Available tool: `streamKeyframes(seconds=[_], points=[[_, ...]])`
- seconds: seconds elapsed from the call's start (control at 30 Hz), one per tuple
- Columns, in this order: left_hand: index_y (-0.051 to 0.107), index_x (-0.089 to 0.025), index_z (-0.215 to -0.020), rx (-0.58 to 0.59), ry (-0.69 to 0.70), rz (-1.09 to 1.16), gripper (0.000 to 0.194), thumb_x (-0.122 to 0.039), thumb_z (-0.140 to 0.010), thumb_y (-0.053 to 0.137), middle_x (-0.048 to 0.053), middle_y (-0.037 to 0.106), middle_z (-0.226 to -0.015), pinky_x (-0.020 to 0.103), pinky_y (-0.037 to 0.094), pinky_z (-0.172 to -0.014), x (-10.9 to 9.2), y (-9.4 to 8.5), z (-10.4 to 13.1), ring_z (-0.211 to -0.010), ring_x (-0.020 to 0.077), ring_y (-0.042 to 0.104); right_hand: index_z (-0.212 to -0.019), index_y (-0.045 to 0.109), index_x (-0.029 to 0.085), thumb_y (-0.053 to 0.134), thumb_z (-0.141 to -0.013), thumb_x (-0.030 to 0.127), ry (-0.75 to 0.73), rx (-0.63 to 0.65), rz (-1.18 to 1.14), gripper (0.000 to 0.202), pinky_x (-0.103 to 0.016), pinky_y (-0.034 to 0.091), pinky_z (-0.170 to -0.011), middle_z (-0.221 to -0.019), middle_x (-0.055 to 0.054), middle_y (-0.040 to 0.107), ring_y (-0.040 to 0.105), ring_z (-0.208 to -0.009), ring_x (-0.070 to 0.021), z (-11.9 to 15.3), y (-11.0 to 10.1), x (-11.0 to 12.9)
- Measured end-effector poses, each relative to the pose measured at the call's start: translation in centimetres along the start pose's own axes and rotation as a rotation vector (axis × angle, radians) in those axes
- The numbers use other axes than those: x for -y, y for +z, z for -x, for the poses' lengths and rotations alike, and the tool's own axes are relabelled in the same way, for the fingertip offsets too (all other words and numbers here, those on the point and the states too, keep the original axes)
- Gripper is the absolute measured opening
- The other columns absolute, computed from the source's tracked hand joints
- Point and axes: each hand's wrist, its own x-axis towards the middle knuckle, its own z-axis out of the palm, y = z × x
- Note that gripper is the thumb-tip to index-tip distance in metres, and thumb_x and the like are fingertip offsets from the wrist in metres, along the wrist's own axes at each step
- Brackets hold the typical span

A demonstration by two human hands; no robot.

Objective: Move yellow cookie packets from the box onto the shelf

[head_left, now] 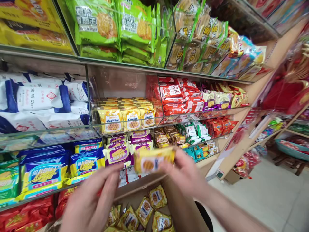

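Observation:
My right hand [184, 174] holds a yellow cookie packet [153, 160] by its right end, level with the lower shelf. My left hand [93, 201] is raised just left of it, fingers apart, its fingertips near the packet's left end and holding nothing. Below both hands an open cardboard box [180, 209] contains several more yellow cookie packets [145, 211]. On the middle shelf, behind a clear front [125, 124], stands a row of the same yellow "Cookies" packets [129, 119].
Glass-fronted shelves hold white and blue bags [38, 100] at left, green packets [108, 25] above, red packets [178, 95] to the right and purple packets [118, 153] behind my hands. The aisle floor [270, 196] runs right, past more shelving [285, 96].

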Motion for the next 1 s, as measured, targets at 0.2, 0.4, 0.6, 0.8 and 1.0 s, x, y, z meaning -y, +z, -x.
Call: streamKeyframes(seconds=[0.2, 0.4, 0.6, 0.8, 1.0], points=[[0.059, -0.023, -0.102, 0.105, 0.531, -0.635, 0.036, -0.038, -0.082, 0.033, 0.003, 0.064, -0.105, 0.029, 0.041, -0.076, -6.3, -1.4, -15.2, -0.089, 0.0182, 0.057, -0.099, 0.054, 0.018, 0.051, -0.081, 0.025, -0.555, -0.016, 1.045, 0.02, -0.032, 0.039, -0.078, -0.092, -0.005, 0.059, 0.05, -0.091, -0.0191, -12.0, -6.1, 7.8], [0.067, -0.021, -0.077, 0.521, 0.576, -0.81, 0.027, -0.023, -0.057, 0.049, 0.003, 0.067, -0.071, 0.026, 0.038, -0.057, -7.9, 3.9, -22.5, -0.065, 0.0186, 0.058, -0.101, 0.058, 0.016, 0.058, -0.076, 0.024, -0.293, 0.454, 1.488, 0.027, -0.03, 0.04, -0.069, -0.094, -0.008, 0.063, 0.056, -0.089, -0.0223, -16.8, -4.1, 9.2], [0.056, -0.02, -0.051, 0.586, 0.42, -0.823, 0.009, -0.017, -0.045, 0.049, 0.002, 0.051, -0.046, 0.028, 0.033, -0.046, -6.4, 5.3, -24.0, -0.047, 0.0162, 0.046, -0.1, 0.061, 0.013, 0.062, -0.071, 0.015, -0.17, 0.473, 1.596, 0.029, -0.038, 0.042, -0.076, -0.101, -0.013, 0.064, 0.057, -0.095, -0.0273, -17.5, -2.1, 9.2], [0.049, -0.021, -0.052, 0.624, 0.2, -0.694, 0.01, -0.03, -0.057, 0.046, -0.004, 0.038, -0.039, 0.025, 0.032, -0.039, -5.5, 4.7, -24.2, -0.035, 0.0108, 0.037, -0.097, 0.063, 0.008, 0.042, -0.079, 0.005, -0.289, 0.504, 1.622, 0.028, -0.037, 0.046, -0.073, -0.097, -0.018, 0.064, 0.06, -0.092, -0.0282, -19.0, -1.2, 8.1], [0.053, -0.021, -0.057, 0.608, 0.244, -0.682, 0.012, -0.032, -0.056, 0.05, -0.003, 0.047, -0.046, 0.025, 0.035, -0.043, -6.5, 3.6, -23.6, -0.045, 0.014, 0.047, -0.103, 0.061, 0.005, 0.042, -0.081, 0.009, -0.235, 0.402, 1.599, 0.029, -0.034, 0.049, -0.072, -0.098, -0.021, 0.063, 0.061, -0.092, -0.0277, -19.2, -0.8, 7.9]])
